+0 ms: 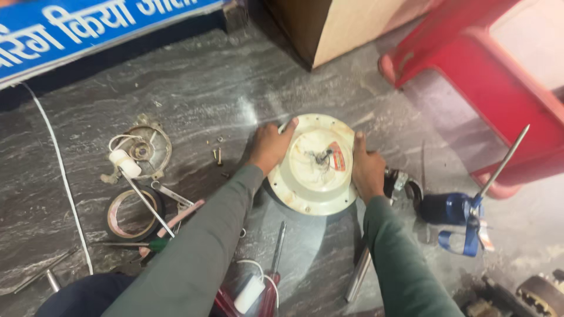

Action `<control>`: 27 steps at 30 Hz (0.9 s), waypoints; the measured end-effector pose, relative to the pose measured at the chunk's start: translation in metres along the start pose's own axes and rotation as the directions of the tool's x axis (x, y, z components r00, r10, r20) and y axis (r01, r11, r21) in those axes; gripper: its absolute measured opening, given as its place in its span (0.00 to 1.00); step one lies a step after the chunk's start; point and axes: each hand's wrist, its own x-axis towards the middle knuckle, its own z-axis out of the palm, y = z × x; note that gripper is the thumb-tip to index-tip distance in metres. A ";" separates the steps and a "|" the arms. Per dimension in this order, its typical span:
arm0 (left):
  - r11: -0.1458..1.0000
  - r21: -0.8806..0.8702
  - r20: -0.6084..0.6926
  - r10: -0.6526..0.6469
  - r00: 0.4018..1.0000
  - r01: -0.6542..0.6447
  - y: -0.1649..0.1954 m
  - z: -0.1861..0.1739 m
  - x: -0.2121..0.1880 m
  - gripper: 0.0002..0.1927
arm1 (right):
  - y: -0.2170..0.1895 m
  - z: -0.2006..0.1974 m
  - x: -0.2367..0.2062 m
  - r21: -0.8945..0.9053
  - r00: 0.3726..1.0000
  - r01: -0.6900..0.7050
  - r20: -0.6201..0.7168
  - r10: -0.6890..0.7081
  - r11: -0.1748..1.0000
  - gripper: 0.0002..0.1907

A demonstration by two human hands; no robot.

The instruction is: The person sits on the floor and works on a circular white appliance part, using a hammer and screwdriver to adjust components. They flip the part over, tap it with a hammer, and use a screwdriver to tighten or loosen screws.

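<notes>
Round cream-coloured metal motor cover with a red sticker and small wires at its centre (pixel 314 167) flat on the grey marbled stone floor (pixel 205 88), mid-frame. Left hand (pixel 269 147) clasping the cover's left rim, fingers curled over the top edge; right hand (pixel 367 170) clasping the right rim, thumb up along the edge. Both hands closed on the cover, green sleeves running down from it. Left of the cover: few small loose screws (pixel 218 154) close by, further left a round bare metal bearing plate with a white cylindrical capacitor and white wire (pixel 141 149). Below-left of the cover: roll of brown tape (pixel 132 214), silver spanner (pixel 171 194), long thin metal rod (pixel 147 202). Below the cover: red-handled screwdriver (pixel 275 270), white capacitor block (pixel 249 293), plain steel tube (pixel 358 273). Right of the cover: blue oil can with long thin spout (pixel 464 202), touching nothing on the cover. Upper right of the cover: red plastic stool (pixel 493 76). Upper left: blue signboard (pixel 76 29); white cable (pixel 61 170) trailing down the floor.
</notes>
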 end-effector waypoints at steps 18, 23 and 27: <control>0.991 -0.055 0.074 -0.120 0.990 0.125 0.004 -0.008 -0.006 0.38 | -0.008 0.002 -0.004 0.008 0.996 -0.081 0.045 0.080 0.997 0.47; 0.997 -0.058 0.058 -0.053 0.997 0.057 -0.004 -0.002 -0.002 0.38 | -0.008 0.004 -0.003 0.051 0.998 -0.059 0.034 0.057 0.997 0.46; 0.997 -0.079 0.021 -0.019 1.000 0.021 -0.010 0.003 0.000 0.38 | -0.007 0.003 -0.003 0.029 0.997 -0.067 0.039 0.065 0.997 0.46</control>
